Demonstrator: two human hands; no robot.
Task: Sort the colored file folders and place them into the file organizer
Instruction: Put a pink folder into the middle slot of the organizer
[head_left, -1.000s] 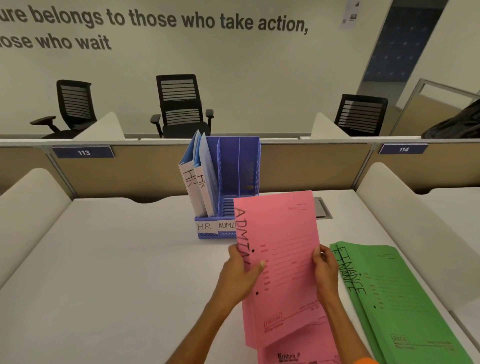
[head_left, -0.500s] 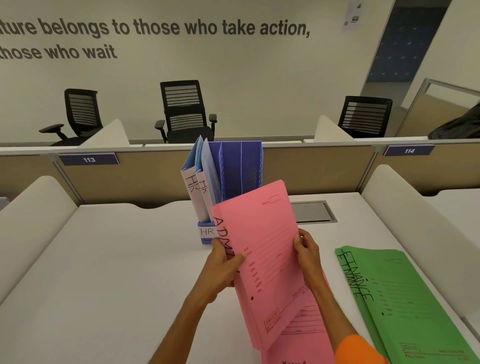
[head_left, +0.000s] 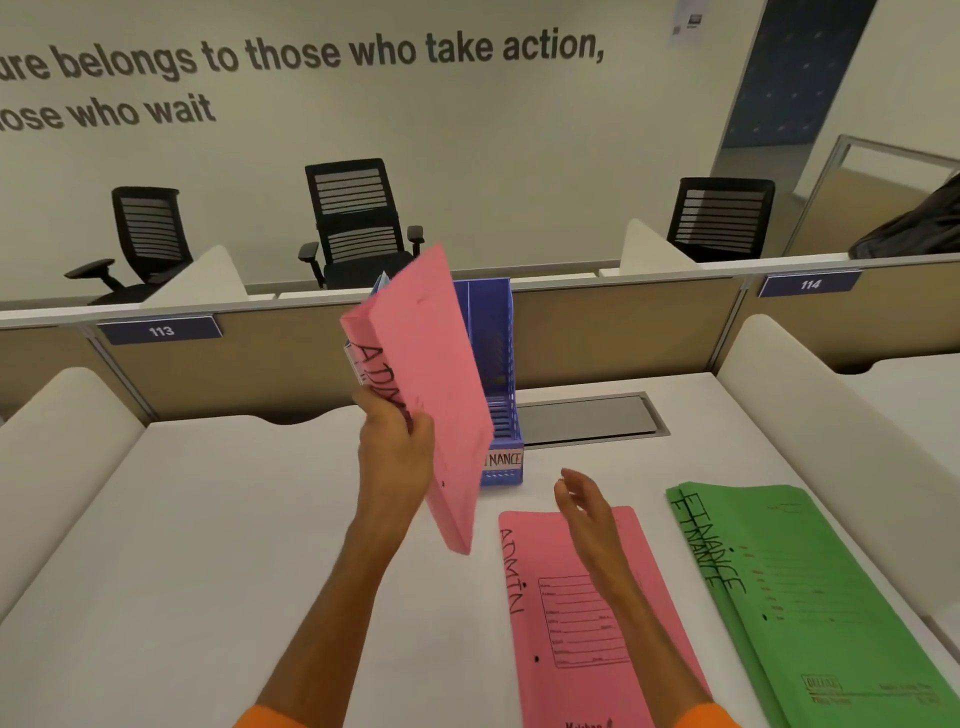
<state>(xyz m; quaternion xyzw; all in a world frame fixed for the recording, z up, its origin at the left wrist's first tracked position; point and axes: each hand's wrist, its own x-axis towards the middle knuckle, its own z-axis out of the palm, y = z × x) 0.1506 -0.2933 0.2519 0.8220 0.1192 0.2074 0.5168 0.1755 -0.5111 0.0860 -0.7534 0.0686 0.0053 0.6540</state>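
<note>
1. My left hand (head_left: 397, 441) is raised in front of me, with fingers and thumb curled round the edge of the pink folder (head_left: 431, 364) and holding it tilted upward.
2. My left forearm (head_left: 343, 597) reaches up and forward, wrist nearly straight.
3. My right hand (head_left: 579, 493) hangs lower and to the right, fingers relaxed, slightly spread, holding nothing.
4. Orange sleeves (head_left: 265, 719) show near both elbows.

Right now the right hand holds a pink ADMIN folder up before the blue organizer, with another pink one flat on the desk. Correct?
No. In the head view the left hand grips the raised pink ADMIN folder before the blue organizer; the right hand is open. The other pink folder lies flat on the desk.
</note>
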